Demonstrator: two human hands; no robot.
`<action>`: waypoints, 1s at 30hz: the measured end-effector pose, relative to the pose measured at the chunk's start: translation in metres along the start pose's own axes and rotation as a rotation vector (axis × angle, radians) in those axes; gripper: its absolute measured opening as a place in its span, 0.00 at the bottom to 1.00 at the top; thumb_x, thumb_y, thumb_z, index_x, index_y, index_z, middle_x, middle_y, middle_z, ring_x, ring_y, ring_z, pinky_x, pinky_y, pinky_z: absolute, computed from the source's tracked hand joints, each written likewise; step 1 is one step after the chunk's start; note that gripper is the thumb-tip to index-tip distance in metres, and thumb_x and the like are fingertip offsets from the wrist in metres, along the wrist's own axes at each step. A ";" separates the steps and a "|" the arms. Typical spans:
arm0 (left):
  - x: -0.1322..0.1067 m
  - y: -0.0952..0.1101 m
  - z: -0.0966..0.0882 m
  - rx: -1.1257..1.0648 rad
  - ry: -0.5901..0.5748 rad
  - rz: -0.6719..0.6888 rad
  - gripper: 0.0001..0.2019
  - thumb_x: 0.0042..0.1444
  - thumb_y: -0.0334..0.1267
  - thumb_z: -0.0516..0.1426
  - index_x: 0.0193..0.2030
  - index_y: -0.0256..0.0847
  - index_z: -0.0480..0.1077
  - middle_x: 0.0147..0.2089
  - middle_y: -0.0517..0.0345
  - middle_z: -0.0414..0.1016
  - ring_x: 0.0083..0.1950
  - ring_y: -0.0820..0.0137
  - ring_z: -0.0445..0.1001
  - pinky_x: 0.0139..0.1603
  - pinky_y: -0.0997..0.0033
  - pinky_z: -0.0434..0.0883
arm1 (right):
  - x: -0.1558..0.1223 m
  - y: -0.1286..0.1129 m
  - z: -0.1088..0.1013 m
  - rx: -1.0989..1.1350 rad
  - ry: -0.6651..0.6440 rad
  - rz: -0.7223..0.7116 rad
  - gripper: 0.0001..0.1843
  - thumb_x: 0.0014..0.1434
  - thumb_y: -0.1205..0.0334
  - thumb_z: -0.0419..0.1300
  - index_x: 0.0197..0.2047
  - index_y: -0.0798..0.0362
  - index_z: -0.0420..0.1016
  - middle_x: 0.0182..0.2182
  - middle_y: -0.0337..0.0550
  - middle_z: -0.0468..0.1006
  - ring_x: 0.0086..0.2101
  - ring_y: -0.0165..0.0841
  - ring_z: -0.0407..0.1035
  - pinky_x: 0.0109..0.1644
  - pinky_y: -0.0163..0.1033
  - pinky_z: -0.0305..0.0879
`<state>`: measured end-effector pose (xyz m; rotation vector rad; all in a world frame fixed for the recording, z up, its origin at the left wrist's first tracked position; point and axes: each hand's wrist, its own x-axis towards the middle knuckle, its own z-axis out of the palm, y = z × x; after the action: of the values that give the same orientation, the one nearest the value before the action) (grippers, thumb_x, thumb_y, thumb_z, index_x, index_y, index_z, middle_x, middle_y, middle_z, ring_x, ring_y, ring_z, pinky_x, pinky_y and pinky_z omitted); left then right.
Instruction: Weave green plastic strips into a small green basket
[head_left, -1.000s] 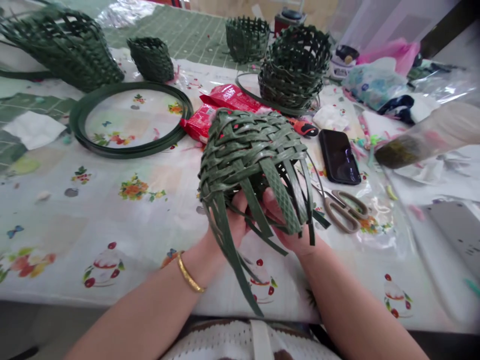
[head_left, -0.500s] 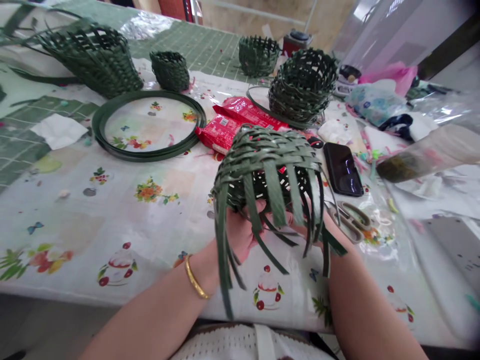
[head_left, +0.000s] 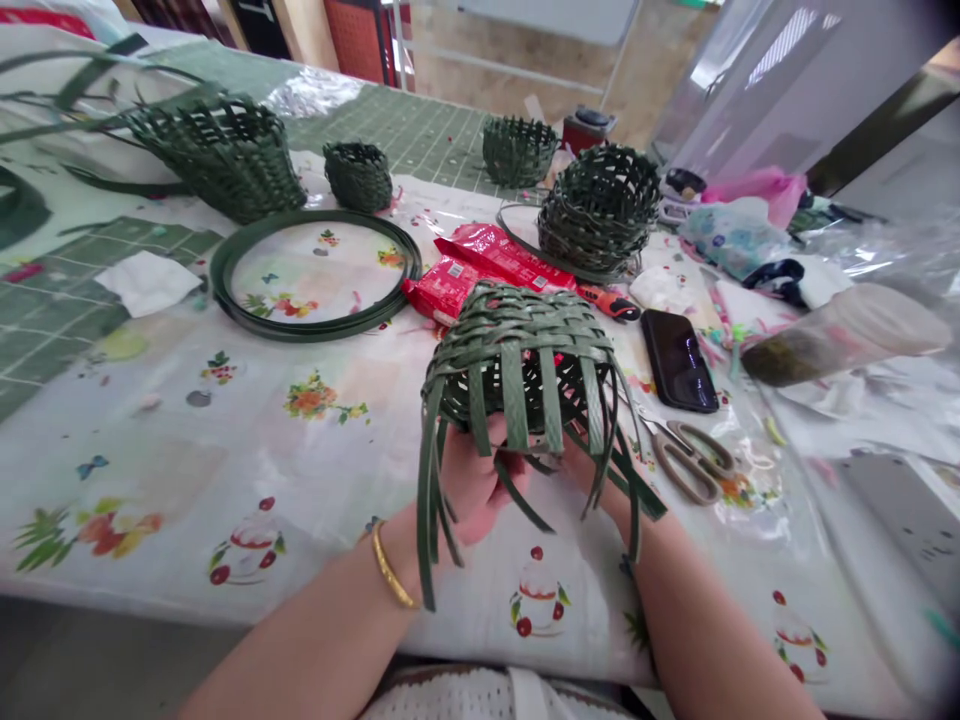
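An unfinished green woven basket [head_left: 521,345] is held upside down over the table's near edge, its loose strip ends hanging toward me. My left hand [head_left: 472,480] reaches up into its opening from below, fingers curled on the rim and strips. My right hand [head_left: 596,475] grips the right side of the rim, mostly hidden behind the hanging strips. A gold bangle circles my left wrist.
On the flowered tablecloth [head_left: 225,450] lie a coil of green strip [head_left: 315,275], red packets [head_left: 480,265], a black phone [head_left: 679,360], scissors [head_left: 694,460] and an orange cutter [head_left: 611,303]. Finished green baskets [head_left: 600,205] stand at the back. Plastic bags clutter the right side.
The basket has been turned in my hands so its loose strips now hang more evenly toward me. The camera has tilted up, showing more of the far table.
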<state>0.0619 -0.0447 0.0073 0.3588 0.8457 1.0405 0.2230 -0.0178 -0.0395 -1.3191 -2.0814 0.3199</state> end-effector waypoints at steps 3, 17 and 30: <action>0.001 0.006 -0.003 -0.086 -0.031 -0.042 0.14 0.49 0.34 0.55 0.18 0.37 0.56 0.13 0.66 0.59 0.11 0.83 0.54 0.13 0.81 0.49 | 0.003 -0.005 -0.006 0.010 -0.107 -0.040 0.08 0.55 0.70 0.52 0.28 0.49 0.68 0.27 0.41 0.74 0.32 0.36 0.68 0.40 0.43 0.63; 0.001 0.015 -0.012 -0.116 -0.240 -0.144 0.17 0.59 0.35 0.47 0.20 0.35 0.59 0.16 0.64 0.62 0.08 0.86 0.49 0.11 0.83 0.49 | 0.005 -0.034 -0.024 0.151 -0.148 -0.074 0.06 0.58 0.60 0.57 0.37 0.52 0.71 0.28 0.40 0.74 0.29 0.32 0.67 0.36 0.39 0.64; 0.005 0.011 -0.015 -0.139 -0.386 -0.241 0.25 0.59 0.55 0.45 0.31 0.32 0.68 0.21 0.57 0.69 0.12 0.79 0.60 0.11 0.80 0.51 | 0.008 -0.043 -0.018 0.136 0.053 -0.139 0.15 0.61 0.61 0.52 0.24 0.52 0.68 0.21 0.39 0.71 0.25 0.31 0.66 0.30 0.36 0.61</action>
<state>0.0455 -0.0368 0.0025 0.3174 0.4534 0.7673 0.2012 -0.0333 -0.0008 -1.0866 -2.0562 0.3560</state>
